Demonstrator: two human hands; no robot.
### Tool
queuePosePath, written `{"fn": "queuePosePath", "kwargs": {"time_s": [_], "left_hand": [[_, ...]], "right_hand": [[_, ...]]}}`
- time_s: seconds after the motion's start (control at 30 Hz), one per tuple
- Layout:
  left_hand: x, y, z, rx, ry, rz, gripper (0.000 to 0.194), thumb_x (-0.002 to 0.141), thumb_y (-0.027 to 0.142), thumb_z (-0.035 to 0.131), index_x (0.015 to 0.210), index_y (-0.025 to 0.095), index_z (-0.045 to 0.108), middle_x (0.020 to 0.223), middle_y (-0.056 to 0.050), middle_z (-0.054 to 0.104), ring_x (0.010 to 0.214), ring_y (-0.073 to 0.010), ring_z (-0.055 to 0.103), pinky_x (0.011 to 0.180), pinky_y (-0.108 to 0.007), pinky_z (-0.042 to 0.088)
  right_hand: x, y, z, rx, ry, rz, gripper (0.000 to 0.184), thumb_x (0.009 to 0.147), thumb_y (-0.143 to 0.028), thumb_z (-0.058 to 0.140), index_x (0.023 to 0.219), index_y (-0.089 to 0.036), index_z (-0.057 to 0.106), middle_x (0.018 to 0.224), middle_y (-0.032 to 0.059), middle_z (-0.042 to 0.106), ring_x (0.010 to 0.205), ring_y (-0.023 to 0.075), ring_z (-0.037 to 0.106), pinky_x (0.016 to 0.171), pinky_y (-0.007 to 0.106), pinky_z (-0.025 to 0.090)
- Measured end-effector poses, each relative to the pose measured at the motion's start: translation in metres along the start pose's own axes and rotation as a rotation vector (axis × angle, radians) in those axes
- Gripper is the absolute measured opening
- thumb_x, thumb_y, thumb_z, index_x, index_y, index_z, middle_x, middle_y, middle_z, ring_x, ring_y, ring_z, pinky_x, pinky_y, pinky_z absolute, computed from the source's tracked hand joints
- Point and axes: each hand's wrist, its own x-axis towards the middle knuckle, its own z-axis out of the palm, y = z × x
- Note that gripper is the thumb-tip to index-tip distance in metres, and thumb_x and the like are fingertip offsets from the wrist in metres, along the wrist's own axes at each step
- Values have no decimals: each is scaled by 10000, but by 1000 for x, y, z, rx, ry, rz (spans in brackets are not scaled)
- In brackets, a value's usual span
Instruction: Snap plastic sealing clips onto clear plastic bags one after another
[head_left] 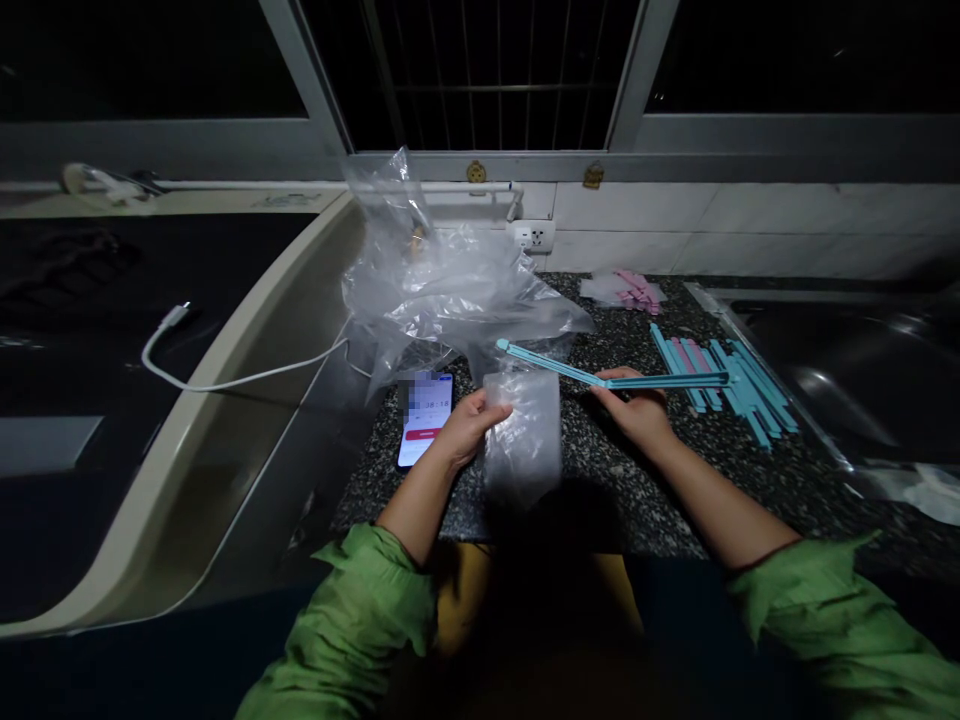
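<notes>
See a white cable (240, 385) well left of the left hand (471, 428), then a lit phone (425, 420) just beside that hand. Gripping a clear bag (529, 440) there by its left edge, with heaped plastic (465, 290) beyond. Holding a bent blue clip (555, 365) in the right hand (636, 408), near its middle, reaching left past the bag's far edge. See loose clips (757, 390), blue and pink, right of that hand, then a sink (862, 370).

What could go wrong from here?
- Left hand holds clear plastic right beside the phone; it might nudge it.
- Right hand's blue clip is opened out, its far end overlapping the plastic heap in view; could snag.
- Loose clips lie near the sink; a bump might send some in.
</notes>
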Motion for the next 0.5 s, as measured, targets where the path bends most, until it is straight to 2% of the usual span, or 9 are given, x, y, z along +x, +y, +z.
{"fn": "queuePosePath", "kwargs": {"time_s": [0.17,0.33,0.5], "left_hand": [[-2,1,0,-9,-29,23,419,462,350,784,796,131,658,751,-31,673,734,-168,590,734,-281,412],[-4,3,1,-59,-35,-21,457,467,382,783,822,127,649,722,-42,673,685,-180,602,688,-293,433],[-5,2,2,-22,-67,-28,463,478,399,776,830,124,654,729,-45,673,703,-187,601,681,-285,428]], "right_hand": [[2,-1,-2,20,16,39,137,713,-352,616,738,-218,630,773,27,659,752,185,615,760,375,508],[3,0,-4,23,36,59,129,711,-332,615,743,-208,629,764,34,659,736,186,615,744,375,511],[-1,0,2,-23,-38,6,125,721,-342,611,731,-219,630,765,34,663,763,198,619,771,394,504]]}}
